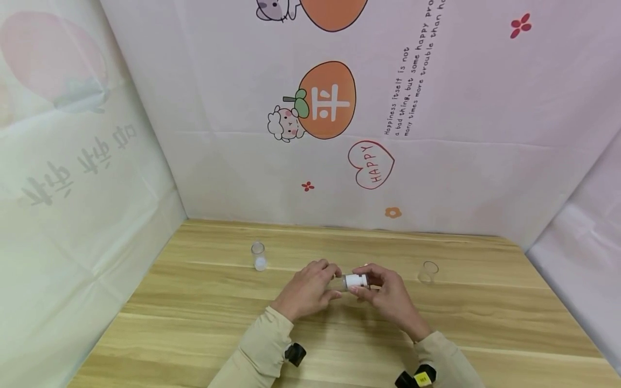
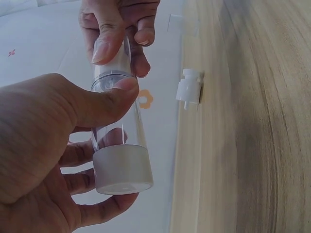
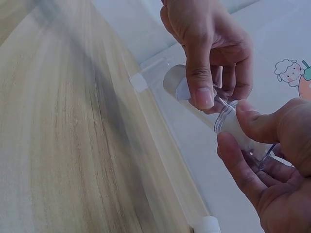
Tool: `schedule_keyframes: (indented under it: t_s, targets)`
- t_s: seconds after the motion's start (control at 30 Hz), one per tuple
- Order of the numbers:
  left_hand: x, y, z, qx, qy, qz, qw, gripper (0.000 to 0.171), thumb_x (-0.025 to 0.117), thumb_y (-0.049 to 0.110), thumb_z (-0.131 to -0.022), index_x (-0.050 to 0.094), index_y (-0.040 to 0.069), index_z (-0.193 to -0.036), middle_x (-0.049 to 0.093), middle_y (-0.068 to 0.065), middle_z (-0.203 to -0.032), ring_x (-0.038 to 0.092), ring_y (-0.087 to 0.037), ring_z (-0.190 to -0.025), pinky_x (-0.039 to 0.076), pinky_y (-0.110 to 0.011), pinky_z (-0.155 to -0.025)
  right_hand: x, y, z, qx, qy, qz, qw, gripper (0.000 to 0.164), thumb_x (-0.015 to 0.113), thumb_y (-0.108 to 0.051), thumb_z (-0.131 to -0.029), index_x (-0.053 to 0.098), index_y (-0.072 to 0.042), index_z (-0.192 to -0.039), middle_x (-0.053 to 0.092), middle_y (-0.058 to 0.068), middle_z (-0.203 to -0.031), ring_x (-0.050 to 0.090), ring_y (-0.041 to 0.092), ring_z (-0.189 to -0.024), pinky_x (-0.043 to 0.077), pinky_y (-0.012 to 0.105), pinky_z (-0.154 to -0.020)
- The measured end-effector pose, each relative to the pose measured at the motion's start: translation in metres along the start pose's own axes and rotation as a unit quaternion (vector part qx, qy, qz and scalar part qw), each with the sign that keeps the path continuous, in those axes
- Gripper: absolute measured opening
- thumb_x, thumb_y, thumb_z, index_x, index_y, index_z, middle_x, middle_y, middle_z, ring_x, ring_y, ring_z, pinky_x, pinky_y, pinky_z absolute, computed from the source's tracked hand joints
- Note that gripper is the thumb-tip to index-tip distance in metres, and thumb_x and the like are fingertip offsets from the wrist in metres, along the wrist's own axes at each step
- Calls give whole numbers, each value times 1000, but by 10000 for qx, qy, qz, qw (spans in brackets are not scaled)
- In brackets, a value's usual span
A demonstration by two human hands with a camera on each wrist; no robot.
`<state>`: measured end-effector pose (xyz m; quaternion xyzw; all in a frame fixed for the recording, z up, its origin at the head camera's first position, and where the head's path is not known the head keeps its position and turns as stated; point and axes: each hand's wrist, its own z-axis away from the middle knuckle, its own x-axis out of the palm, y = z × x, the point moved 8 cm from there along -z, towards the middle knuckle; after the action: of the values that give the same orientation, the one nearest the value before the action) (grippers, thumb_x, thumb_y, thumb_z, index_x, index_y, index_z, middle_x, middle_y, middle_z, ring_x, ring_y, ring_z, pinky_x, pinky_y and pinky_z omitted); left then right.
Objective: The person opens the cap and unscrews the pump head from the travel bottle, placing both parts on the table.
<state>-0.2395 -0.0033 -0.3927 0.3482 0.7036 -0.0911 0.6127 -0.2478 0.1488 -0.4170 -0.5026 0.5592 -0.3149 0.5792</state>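
My left hand [image 1: 305,291] grips a clear bottle [image 2: 131,126] with a pale, wide base, thumb pressed along its side. In my right hand [image 1: 390,296], thumb and fingers pinch a white-and-clear cylindrical piece [image 1: 356,280], in line with the bottle's end. The two parts meet between the hands at a clear ringed collar [image 3: 224,116]. My right fingers partly cover the piece, so I cannot tell whether it is fixed to the bottle. On the table beyond the right hand lies a white pump head [image 2: 188,88].
A second clear container with a white bottom [image 1: 259,257] is on the wood-grain table [image 1: 218,302], back left. To the right of the hands is a clear cap [image 1: 428,272]. Printed white cloth walls [image 1: 233,178] enclose the table's back and sides.
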Motion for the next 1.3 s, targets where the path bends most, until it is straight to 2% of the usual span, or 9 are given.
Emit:
schedule_keyframes:
  t_s: [0.33,0.53,0.73,1.0,1.3]
  targets:
    - [0,-1,-1,79,122,110,9998,35,76,30,-93,65,12,-121,62,-1,-111,58,-14,-97,53,-28,-80,-1,4,-2,37,-149,-197,9997,33,80,-6,-87,68,1,-117,69,17,-105,71,26,-89,61,44,-74]
    - [-1,-2,-2,134,51,316,9994,36,76,28,-92,65,11,-121,62,0,-112,58,-13,-98,52,-28,-87,-1,2,-1,-18,-82,-502,9987,32,80,0,-86,69,3,-116,67,21,-108,71,28,-91,61,46,-76]
    - [-1,-4,-3,189,8,565,9982,36,77,26,-91,65,10,-121,63,-1,-115,58,-13,-100,52,-29,-90,-2,4,-1,-185,-2,-583,9981,31,80,3,-85,70,3,-114,68,22,-108,71,27,-92,61,39,-75]
    - [-3,-4,-3,297,-78,612,9977,35,78,24,-90,66,9,-119,65,-2,-114,59,-13,-99,51,-31,-89,-2,5,-2,-312,-77,-457,9984,31,80,1,-85,70,2,-114,69,20,-108,71,26,-94,61,34,-75]
    - [-3,-5,-4,284,-277,781,9962,31,78,23,-90,67,11,-117,65,-2,-109,58,-13,-95,51,-26,-84,-1,1,-1,-390,-264,-246,9986,30,79,0,-86,71,2,-114,71,19,-108,72,24,-91,61,32,-75]
